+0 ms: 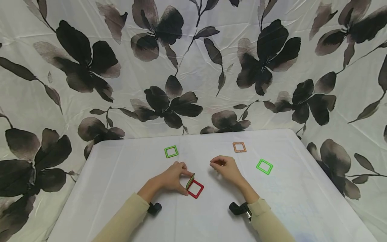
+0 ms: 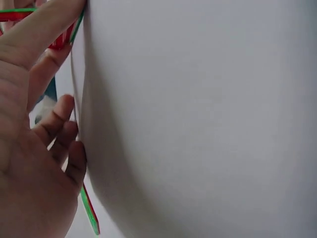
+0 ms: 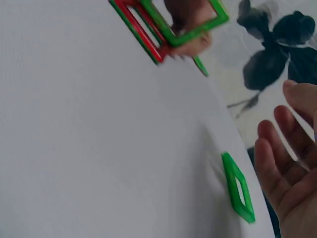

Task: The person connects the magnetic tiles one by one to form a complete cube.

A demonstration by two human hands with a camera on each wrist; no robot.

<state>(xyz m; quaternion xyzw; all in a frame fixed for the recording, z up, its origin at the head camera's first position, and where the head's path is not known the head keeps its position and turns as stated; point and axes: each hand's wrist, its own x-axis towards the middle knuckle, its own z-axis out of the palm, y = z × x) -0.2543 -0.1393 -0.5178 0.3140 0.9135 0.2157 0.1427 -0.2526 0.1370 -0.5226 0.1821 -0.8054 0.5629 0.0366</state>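
Observation:
My left hand (image 1: 173,178) holds a green square frame tile (image 1: 190,181) on edge between index finger and thumb. Directly beside it, a red square frame tile (image 1: 196,189) lies flat on the table, its left side meeting the foot of the green tile. In the right wrist view the upright green tile (image 3: 198,33) leans over the red tile (image 3: 143,37). My right hand (image 1: 228,168) hovers to the right of these two tiles, fingers loosely bent, with nothing between them.
On the white-covered table (image 1: 121,215), a green square frame (image 1: 171,151) lies at the back left. An orange square frame (image 1: 240,147) lies at the back right, and another green frame (image 1: 264,166) lies right of my right hand. A flower-patterned cloth (image 1: 193,67) hangs behind.

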